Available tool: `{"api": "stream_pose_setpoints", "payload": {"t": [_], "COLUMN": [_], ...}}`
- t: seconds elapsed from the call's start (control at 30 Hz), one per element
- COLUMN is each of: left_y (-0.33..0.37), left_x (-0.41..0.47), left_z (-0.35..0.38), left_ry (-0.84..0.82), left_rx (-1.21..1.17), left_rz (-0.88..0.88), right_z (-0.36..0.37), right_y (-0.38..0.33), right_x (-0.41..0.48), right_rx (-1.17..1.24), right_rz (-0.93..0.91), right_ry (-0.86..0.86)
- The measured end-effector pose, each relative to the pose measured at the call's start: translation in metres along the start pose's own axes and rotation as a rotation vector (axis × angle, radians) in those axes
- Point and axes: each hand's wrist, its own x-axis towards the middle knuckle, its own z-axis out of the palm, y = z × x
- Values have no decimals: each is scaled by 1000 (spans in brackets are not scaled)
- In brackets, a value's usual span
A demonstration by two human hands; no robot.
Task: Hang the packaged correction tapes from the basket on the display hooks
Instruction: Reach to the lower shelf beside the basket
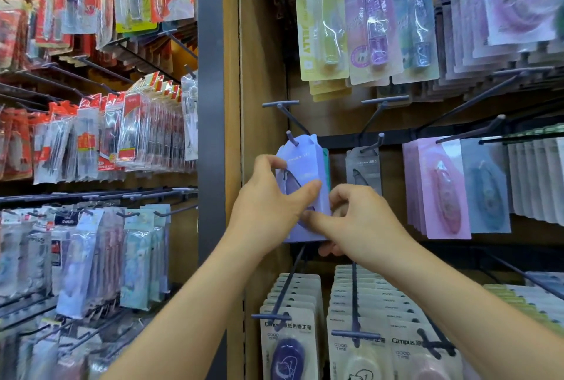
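Here both hands (308,211) hold lavender pack (305,166) on hook (291,138).

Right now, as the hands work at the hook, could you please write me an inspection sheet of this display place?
Surface: wooden display panel; no table seen.
Job's things: lavender card correction tape package, its top hole on the tip of a dark metal hook; basket not in view.
Clutter: nothing seen.
Grips: left hand grips the package's left side; right hand pinches its lower right corner.
Cables: nothing seen.
Surroundings: grey card package on the next hook; pink card packages further right; red pen packs on the left rack.
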Motion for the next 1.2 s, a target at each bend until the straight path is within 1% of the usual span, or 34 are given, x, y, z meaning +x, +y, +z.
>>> {"api": "stream_pose_setpoints", "payload": {"t": [0.07, 0.13, 0.27, 0.3, 0.37, 0.6, 0.7, 0.77, 0.9, 1.0, 1.13, 1.2], "left_y": [0, -1, -9, -12, -16, -41, -41, -40, -38, -29, -13, -3], "left_x": [5, 12, 33, 41, 55, 93, 101, 104, 99, 75, 7, -37], "left_z": [3, 10, 35, 42, 57, 84, 88, 88, 78, 65, 39, 24], "left_ry": [17, 45, 90, 104, 115, 78, 68, 58, 17, 43, 151, 187], "left_rx": [25, 76, 197, 216, 262, 454, 494, 473, 454, 450, 451, 405], "left_rz": [-41, -20, -26, -36, -36, 85, 64, 40, 6, 23, 209, 256], "right_z": [1, -4, -21, -25, -34, -69, -79, -85, -94, -95, -91, -87], "right_y": [4, 6, 14, 18, 28, 45, 48, 48, 46, 42, 32, 25], "right_x": [2, 4, 2, 0, -3, -12, -18, -23, -36, -49, -70, -82], "right_rx": [-57, -129, -426, -488, -537, -499, -470, -448, -416, -378, -280, -216], "right_rz": [-11, -10, 21, 27, 38, 51, 55, 43, -27, -95, -199, -245], "right_ry": [-17, -75, -252, -272, -274, -221, -197, -158, -93, -91, -107, -140]}}
